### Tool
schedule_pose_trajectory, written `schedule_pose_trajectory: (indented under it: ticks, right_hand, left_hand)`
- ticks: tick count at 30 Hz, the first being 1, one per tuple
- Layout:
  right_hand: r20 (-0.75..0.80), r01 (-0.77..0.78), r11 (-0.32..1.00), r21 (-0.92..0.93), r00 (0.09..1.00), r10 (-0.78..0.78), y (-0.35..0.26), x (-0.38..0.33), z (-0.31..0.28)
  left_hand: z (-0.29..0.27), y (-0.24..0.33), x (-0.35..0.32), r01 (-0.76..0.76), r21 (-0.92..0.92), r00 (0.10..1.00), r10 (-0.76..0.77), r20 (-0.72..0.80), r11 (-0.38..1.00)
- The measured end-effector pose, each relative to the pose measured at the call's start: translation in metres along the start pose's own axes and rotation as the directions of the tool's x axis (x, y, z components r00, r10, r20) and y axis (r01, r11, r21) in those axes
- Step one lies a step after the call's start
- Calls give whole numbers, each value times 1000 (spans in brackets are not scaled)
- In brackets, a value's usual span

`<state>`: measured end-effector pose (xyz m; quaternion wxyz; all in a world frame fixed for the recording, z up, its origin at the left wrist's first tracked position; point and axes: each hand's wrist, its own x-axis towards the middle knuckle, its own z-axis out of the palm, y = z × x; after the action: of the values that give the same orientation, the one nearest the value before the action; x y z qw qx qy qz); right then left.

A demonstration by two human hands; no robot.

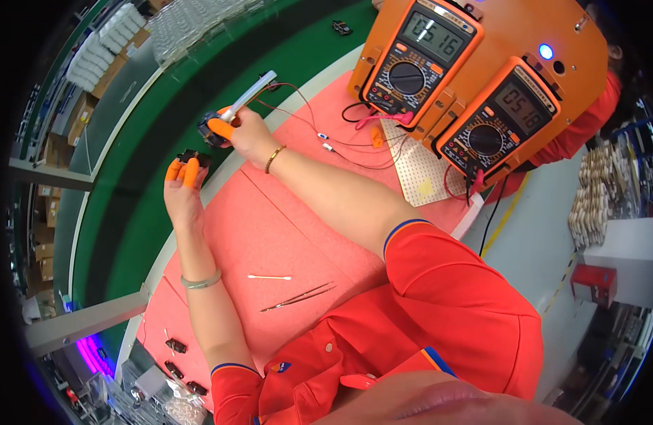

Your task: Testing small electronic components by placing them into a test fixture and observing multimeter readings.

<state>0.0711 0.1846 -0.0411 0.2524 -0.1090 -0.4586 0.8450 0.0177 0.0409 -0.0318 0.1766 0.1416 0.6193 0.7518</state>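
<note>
Over the green belt, my left hand (183, 195) is closed, its orange-capped fingers pinching a small black part (192, 157). My right hand (247, 140), just beyond it to the right, also wears orange finger caps. It grips a dark blocky piece (211, 132) between thumb and fingers. A pale stick-shaped tool (253, 93) rises from the same grip; the fingers hide how it meets the piece. Thin red and dark wires (309, 106) run from near the tool's far end toward the meters.
Two orange multimeters (420, 60) stand on an orange holder (525, 35) at far right, above a perforated plate (429, 177). Tweezers (297, 297) and a cotton swab (270, 278) lie on the pink mat (270, 219). Several small black parts (174, 370) sit lower left. The green belt (128, 205) curves past.
</note>
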Motion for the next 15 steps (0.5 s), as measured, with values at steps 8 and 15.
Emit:
schedule_pose_trajectory:
  ticks: [8,15]
  right_hand:
    - [118,110,921,-373,990,-71,8,-13,17]
    - [137,160,919,-360,984,-118,2,-9,15]
  left_hand:
    - [-10,-5,-2,50,-22,992,-47,120,998]
    - [-10,-1,-4,34,-122,997,-26,66,992]
